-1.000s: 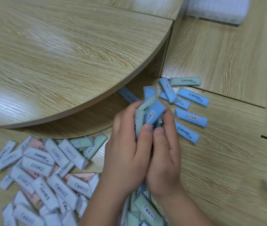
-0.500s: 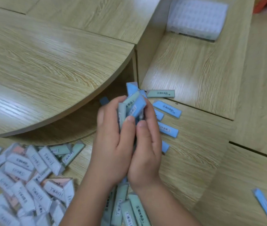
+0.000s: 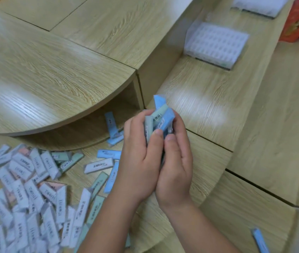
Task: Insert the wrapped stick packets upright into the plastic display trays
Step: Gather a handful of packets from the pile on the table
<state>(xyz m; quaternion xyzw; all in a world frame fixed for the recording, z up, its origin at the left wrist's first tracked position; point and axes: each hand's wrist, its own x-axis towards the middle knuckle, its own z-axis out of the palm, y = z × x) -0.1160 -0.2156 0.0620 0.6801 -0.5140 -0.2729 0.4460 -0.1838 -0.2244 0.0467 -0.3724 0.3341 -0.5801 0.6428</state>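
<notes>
Vs half a sec ago: the view has swung, so the plastic display tray [image 3: 216,44] sits lower & bigger in frame. A 2nd tray [image 3: 258,5] & an orange-red box [image 3: 298,21] now show beyond it, at the top edge. Hands w/ their load have come nearer the tray, grip unchanged. The loose blue packets [image 3: 111,125], before on the tray side of the hands, now show on the side away from the tray, by the rounded tabletop [image 3: 53,84].

L hand [image 3: 139,161] & R hand [image 3: 176,161] are pressed side by side. Fingers of both are curled round the bundle of stick packets [image 3: 160,117], thumbs together on its near face.

Bundle: blue & pale green wrappers, white labels w/ black print, ends poking out above the fingers at uneven heights, tilted toward the tray. It's held in the air on the near side of the tray, well apart from it.

Tray: clear-whitish plastic, grid of small slots in rows, flat on the lower wood ledge. Blurred, so can't tell if any slot is filled.

Farthest from the tray is the pile of white-labelled packets [image 3: 26,198], some pink & green mixed in, lying flat at all angles. A lone blue packet [image 3: 260,241] lies on the wood well nearer the viewer than the tray.
</notes>
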